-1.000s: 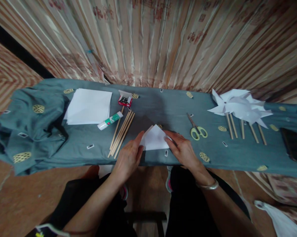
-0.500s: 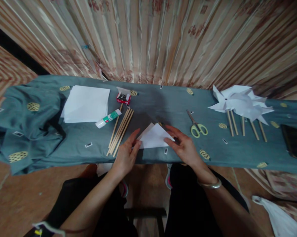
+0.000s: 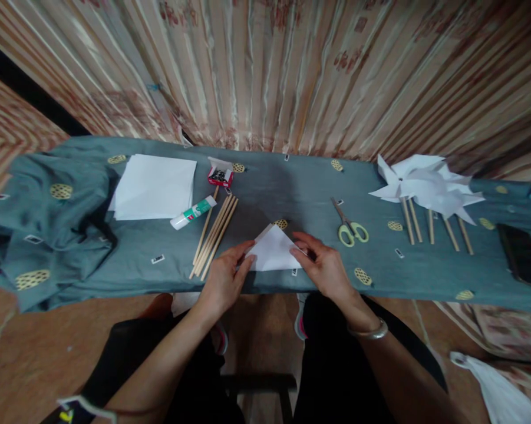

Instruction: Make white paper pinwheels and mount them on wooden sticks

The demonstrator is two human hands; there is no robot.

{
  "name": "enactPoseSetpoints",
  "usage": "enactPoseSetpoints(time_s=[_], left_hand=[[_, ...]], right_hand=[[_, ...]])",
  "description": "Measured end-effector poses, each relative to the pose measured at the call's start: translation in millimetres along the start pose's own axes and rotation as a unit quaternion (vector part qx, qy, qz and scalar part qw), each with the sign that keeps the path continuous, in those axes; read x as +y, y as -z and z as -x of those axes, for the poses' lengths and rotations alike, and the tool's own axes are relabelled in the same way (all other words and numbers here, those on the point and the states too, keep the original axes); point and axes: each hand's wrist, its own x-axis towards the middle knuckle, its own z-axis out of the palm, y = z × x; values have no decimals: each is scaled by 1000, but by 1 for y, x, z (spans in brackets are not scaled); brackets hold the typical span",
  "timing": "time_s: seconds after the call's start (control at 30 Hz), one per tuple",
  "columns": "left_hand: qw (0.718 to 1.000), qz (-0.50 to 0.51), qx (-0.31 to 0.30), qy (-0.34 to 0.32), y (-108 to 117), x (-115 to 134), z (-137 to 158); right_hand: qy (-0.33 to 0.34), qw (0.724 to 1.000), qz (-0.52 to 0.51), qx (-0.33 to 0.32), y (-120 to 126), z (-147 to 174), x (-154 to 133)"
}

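A white sheet of paper [image 3: 274, 250], folded into a triangle with its point away from me, is held between my two hands near the table's front edge. My left hand [image 3: 225, 272] pinches its left corner between thumb and fingers. At the opposite corner, my right hand [image 3: 325, 265] grips the paper the same way, thumb on top. Several wooden sticks [image 3: 216, 238] lie just beyond my left hand. Scissors with light green handles [image 3: 351, 227] rest to the right of my right hand.
A stack of white paper [image 3: 154, 185], a glue tube [image 3: 193, 212] and a red box of small metal pieces [image 3: 221, 174] lie at the left. Paper pinwheels [image 3: 428, 182] on sticks and a dark phone [image 3: 524, 253] are at the right. A grey-green cloth [image 3: 292, 188] covers the table.
The folded paper has turned slightly and come a little nearer to me. Both hands still hold its corners, with the left fingers shifted a bit along the edge.
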Motion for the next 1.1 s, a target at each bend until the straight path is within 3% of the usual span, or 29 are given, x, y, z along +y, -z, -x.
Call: enactPoseSetpoints(time_s=[0.23, 0.33, 0.8, 0.97, 1.1], left_hand=[[994, -98, 27, -51, 0, -9, 0], [989, -119, 38, -81, 0, -13, 0], [969, -212, 51, -121, 2, -12, -2], [944, -253, 76, -199, 3, -10, -3], [920, -272, 18, -281, -12, -3, 10]], right_hand=[[158, 981, 109, 29, -4, 1, 2], [195, 970, 144, 36, -5, 0, 4], [248, 941, 228, 47, -8, 0, 3], [247, 938, 240, 47, -9, 1, 1], [253, 931, 259, 52, -11, 3, 0]])
